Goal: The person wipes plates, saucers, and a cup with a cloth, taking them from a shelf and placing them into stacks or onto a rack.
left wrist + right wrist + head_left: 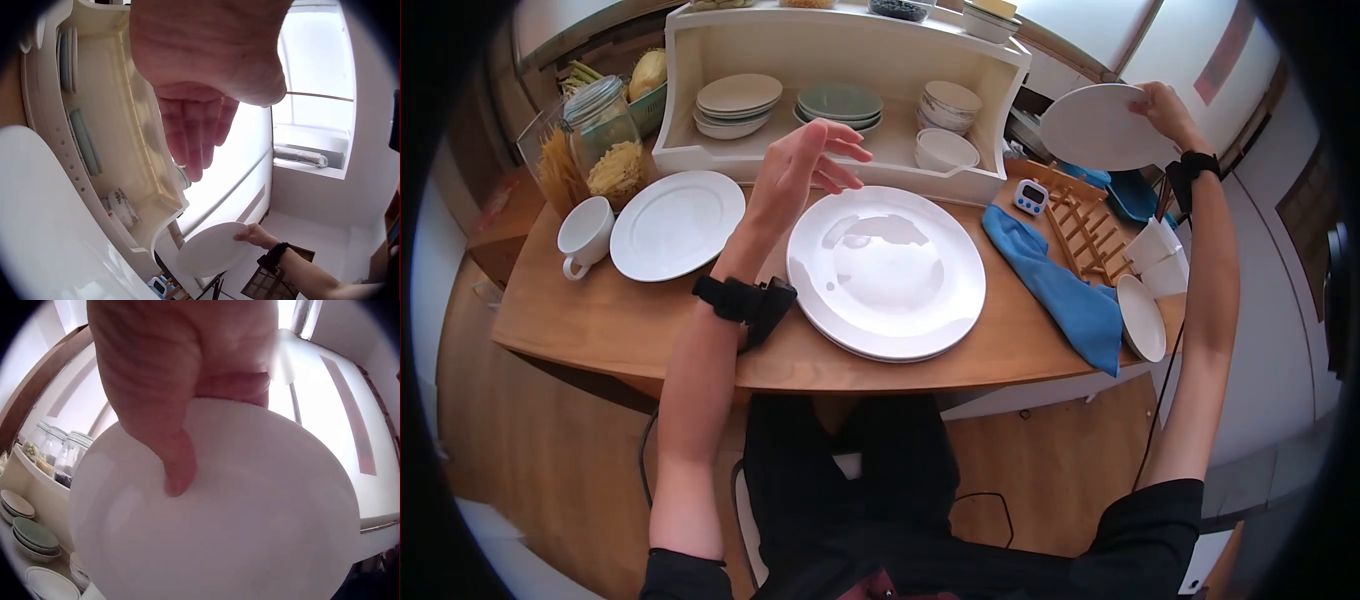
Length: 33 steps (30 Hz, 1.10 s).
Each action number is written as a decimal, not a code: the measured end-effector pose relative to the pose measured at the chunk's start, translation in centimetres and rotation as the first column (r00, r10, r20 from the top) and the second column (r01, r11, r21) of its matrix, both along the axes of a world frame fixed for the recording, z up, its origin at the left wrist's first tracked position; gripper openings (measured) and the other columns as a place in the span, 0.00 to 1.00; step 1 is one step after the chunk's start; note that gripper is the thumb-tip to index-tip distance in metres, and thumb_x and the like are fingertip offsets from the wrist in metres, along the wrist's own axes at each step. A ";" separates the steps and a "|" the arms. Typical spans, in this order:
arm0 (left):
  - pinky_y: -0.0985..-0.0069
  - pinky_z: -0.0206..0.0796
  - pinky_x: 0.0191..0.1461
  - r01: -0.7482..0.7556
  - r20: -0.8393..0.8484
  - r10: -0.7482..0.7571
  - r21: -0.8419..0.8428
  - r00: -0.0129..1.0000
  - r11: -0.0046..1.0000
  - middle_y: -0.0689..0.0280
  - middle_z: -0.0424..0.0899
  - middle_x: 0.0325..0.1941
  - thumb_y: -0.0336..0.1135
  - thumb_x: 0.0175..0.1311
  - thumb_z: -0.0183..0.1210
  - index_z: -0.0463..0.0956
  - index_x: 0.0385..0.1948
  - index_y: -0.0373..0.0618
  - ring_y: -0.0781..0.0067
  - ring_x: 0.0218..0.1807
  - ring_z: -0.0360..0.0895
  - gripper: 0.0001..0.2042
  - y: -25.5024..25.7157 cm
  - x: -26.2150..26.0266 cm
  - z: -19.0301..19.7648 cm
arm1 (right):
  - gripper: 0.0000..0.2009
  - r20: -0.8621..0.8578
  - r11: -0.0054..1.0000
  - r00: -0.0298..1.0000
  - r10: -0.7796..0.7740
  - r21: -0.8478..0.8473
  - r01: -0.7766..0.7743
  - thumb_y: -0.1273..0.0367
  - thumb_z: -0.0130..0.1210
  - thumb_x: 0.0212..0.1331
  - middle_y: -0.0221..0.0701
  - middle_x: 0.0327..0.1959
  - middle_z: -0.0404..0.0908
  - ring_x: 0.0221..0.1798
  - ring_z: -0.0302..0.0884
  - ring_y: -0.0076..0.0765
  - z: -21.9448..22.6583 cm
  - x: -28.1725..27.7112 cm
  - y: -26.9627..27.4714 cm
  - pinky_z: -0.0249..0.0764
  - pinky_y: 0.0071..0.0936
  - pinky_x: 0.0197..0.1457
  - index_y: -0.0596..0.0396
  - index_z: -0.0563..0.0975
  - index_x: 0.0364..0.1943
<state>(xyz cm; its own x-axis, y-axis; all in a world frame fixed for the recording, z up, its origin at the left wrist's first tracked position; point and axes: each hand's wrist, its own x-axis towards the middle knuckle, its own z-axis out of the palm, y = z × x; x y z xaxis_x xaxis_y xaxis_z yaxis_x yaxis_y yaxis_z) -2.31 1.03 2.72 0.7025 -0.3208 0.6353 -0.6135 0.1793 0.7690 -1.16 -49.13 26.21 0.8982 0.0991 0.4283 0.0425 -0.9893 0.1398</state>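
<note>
In the head view my right hand (1168, 115) holds a white plate (1095, 128) by its rim, raised above the wooden dish rack at the right. The right wrist view shows the thumb (180, 465) pressed on the plate's face, with the other fingers behind the rim. My left hand (808, 160) is held up over the far left edge of a stack of large white plates (887, 275), its fingers loosely extended and nothing in them. Seen from the left wrist, the fingers (194, 134) of that hand are fairly straight.
A white shelf (850, 50) with stacked bowls and plates stands at the back. At left are another white plate (678, 226), a white cup (586, 236) and a pasta jar (605, 140). The dish rack (1085, 235), a timer (1030, 197), a blue cloth (1055, 290) and a small dish (1141, 318) lie right.
</note>
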 end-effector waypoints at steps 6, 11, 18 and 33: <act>0.80 0.74 0.34 0.007 -0.011 -0.007 0.011 1.000 1.000 0.55 0.85 0.39 0.61 0.73 0.37 0.75 0.46 0.39 0.68 0.33 0.85 0.30 -0.1 0.0 0.1 | 0.13 -0.037 1.000 0.999 -0.019 0.022 0.020 0.73 0.63 0.52 0.45 0.37 0.85 0.41 0.83 0.44 -1.8 2.5 -3.2 0.75 0.36 0.48 0.59 0.82 0.43; 0.81 0.74 0.33 0.001 -0.007 0.000 0.036 1.000 0.999 0.57 0.85 0.38 0.61 0.73 0.37 0.76 0.45 0.39 0.71 0.32 0.84 0.30 -0.2 -0.2 0.0 | 0.13 -0.095 1.000 0.995 -0.010 0.019 0.012 0.74 0.63 0.51 0.44 0.36 0.85 0.41 0.83 0.44 -2.7 4.3 -3.4 0.75 0.35 0.49 0.59 0.82 0.43; 0.81 0.73 0.31 -0.014 -0.011 0.014 0.066 1.000 0.998 0.58 0.85 0.37 0.59 0.73 0.41 0.76 0.44 0.39 0.73 0.30 0.83 0.28 -0.2 0.0 -0.1 | 0.13 -0.125 0.994 0.992 -0.023 0.100 0.036 0.74 0.64 0.51 0.42 0.38 0.85 0.43 0.82 0.40 -4.9 6.4 -5.5 0.75 0.35 0.51 0.58 0.82 0.43; 0.83 0.71 0.30 -0.018 -0.013 0.019 0.110 1.000 0.994 0.59 0.86 0.36 0.54 0.75 0.41 0.76 0.43 0.39 0.74 0.29 0.83 0.24 -0.4 -0.2 -0.1 | 0.19 -0.170 0.988 0.983 -0.064 0.131 0.087 0.76 0.64 0.49 0.43 0.44 0.84 0.50 0.81 0.43 -7.9 10.1 -11.7 0.73 0.35 0.54 0.58 0.79 0.49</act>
